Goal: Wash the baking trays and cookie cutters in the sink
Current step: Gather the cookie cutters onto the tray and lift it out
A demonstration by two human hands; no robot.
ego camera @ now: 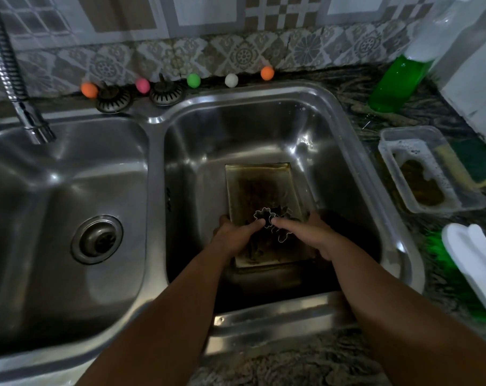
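Note:
A stained rectangular baking tray (260, 185) lies in the right basin of the steel double sink (356, 151). Thin metal cookie cutters (275, 215) rest on the tray's near half, one flower-shaped and others partly hidden under my fingers. My left hand (237, 236) grips the tray's left edge, its thumb laid on a cutter. My right hand (310, 236) holds the tray's right edge, thumb also on the cutters. Both forearms reach in from the bottom of the view.
The faucet (19, 87) hangs over the left basin with its drain (97, 239). Two strainers (140, 94) and coloured balls (193, 80) line the back ledge. On the right counter: green soap bottle (397, 84), plastic tub of soapy water with a sponge (428, 176), white object (475, 263).

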